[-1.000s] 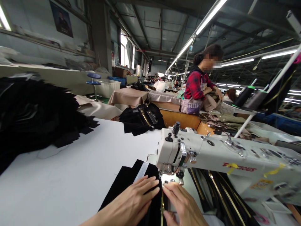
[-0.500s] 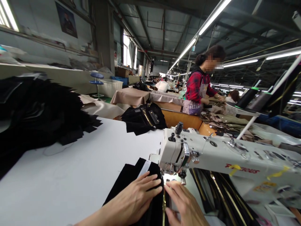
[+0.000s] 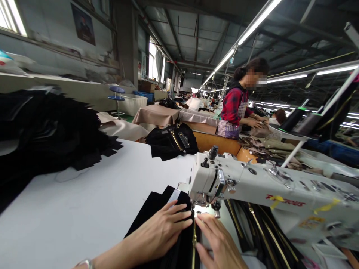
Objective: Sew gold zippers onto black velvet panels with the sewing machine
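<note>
My left hand (image 3: 165, 229) lies flat on a black fabric piece (image 3: 147, 215), fingers stretched towards the sewing machine (image 3: 241, 177). A pale strip (image 3: 174, 195) shows on the fabric just beyond the fingertips. Along the fabric's right edge runs a gold-toothed zipper (image 3: 194, 243) on black tape, leading up to the machine's lit needle area. My right hand (image 3: 218, 237) rests at the zipper's right side, its fingertips touching the tape and its thumb apart from the fingers. The machine head hides where needle and fabric meet.
Black fabric pieces (image 3: 47, 130) are heaped at the left of the white table (image 3: 92, 201). A black piece with a zipper (image 3: 171, 140) lies behind the machine. More gold zippers (image 3: 260, 228) hang under its arm. Thread cones (image 3: 293, 118) stand right; a co-worker (image 3: 234, 101) handles fabric beyond.
Both hands keep nearly the same places, with the fabric shifted very slightly towards the machine. More of my left wrist shows. The co-worker's hands have moved and now lift a brown piece.
</note>
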`<state>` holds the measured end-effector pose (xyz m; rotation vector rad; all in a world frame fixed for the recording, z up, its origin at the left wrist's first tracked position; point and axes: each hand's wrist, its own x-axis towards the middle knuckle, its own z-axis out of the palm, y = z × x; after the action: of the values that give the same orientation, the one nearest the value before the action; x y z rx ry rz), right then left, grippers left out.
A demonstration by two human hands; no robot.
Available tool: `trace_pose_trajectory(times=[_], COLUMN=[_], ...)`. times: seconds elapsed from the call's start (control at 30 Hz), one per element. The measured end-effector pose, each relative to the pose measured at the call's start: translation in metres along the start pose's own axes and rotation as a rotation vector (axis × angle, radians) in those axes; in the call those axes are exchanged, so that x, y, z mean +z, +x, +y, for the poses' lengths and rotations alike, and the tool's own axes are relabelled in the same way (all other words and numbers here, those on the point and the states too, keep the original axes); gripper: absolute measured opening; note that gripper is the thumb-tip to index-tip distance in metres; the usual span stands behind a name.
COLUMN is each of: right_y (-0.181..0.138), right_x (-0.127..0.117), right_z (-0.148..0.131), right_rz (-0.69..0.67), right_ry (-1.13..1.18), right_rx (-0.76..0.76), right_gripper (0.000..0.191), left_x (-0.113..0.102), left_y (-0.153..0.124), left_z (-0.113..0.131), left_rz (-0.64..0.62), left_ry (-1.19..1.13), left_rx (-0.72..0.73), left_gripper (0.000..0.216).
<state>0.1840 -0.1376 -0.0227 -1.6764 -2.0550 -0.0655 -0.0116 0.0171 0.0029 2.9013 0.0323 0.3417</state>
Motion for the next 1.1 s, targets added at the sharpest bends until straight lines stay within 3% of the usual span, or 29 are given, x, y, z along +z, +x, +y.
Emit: trace_pose_trajectory(times=[0.47,0.77,0.93,1.03,1.1], right_y=[-0.001,-0.006,-0.006,-0.005,-0.006], right_x=[-0.007,-0.004,-0.008,-0.014,-0.019], right_z=[-0.001,0.002,-0.004,-0.010,-0.015], right_rz=[-0.069,-0.133,-0.070,-0.015,0.005], right_ry=[0.001,-0.010,0.074,0.124,0.122], right_rx=[0.026,0.063,0.115,0.091,0.062], right_gripper=[0.056,0.060,0.055,0.048,0.043], left_x=[-0.003,0.002,0.012,0.027,0.039], left_y=[0.004,0.011,0.007,-0.008,-0.015], left_z=[0.005,-0.013,-0.016,-0.007,0.000], left_rz=[0.021,0.024,0.035,0.150,0.329], left_ry=[-0.032,0.003,0.097,0.159,0.180], left_rx=[-0.014,0.005,-0.005,0.023,0.016], left_gripper=[0.051,0.053,0.058,0.072,0.083])
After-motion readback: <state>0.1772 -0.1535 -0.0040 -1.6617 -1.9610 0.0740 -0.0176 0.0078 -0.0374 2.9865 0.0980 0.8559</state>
